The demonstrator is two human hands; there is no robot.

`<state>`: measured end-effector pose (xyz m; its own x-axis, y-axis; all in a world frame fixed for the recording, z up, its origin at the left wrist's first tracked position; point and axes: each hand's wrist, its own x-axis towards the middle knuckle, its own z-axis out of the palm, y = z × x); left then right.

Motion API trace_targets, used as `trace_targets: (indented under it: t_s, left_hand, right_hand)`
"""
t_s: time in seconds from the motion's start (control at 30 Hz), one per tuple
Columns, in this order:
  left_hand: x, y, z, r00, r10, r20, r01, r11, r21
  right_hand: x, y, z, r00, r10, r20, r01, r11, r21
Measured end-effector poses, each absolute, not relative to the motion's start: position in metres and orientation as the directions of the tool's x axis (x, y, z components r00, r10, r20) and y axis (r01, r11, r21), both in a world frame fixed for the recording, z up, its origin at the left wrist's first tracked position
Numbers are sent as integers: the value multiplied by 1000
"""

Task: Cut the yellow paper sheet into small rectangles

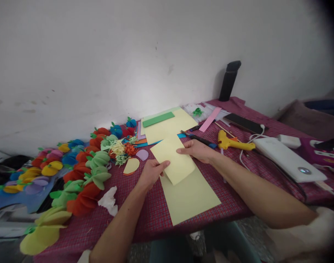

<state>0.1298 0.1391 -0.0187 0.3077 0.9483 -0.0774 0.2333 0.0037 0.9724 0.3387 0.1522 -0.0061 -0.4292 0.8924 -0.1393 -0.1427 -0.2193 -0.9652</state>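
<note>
A pale yellow sheet of paper (174, 160) is held between both hands just above the table. My left hand (151, 173) pinches its near left edge, thumb on top. My right hand (196, 149) grips its far right edge with the fingers closed over it. Under it lies a larger pale yellow sheet (191, 197) flat on the red checked tablecloth (153, 215), reaching to the table's near edge.
Paper flowers in orange, green, blue and yellow (82, 175) fill the left side. More yellow sheets with a green strip (158, 119) lie behind. To the right are a yellow glue gun (232, 143), a white power bank (289, 159), a phone (245, 123) and a black bottle (229, 81).
</note>
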Motion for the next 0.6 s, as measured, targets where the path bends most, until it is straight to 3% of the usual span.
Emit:
trace_targets:
  t_s: [0.43,0.6]
  left_hand:
    - [130,140,-15,294,953,-75,185,20,982]
    - [126,143,-14,244,969,-38,101,14,995]
  right_hand:
    - [338,152,-3,-433,885,-169,-167,-263,-950]
    - [343,150,2,-504,839,-205,-40,-260,-965]
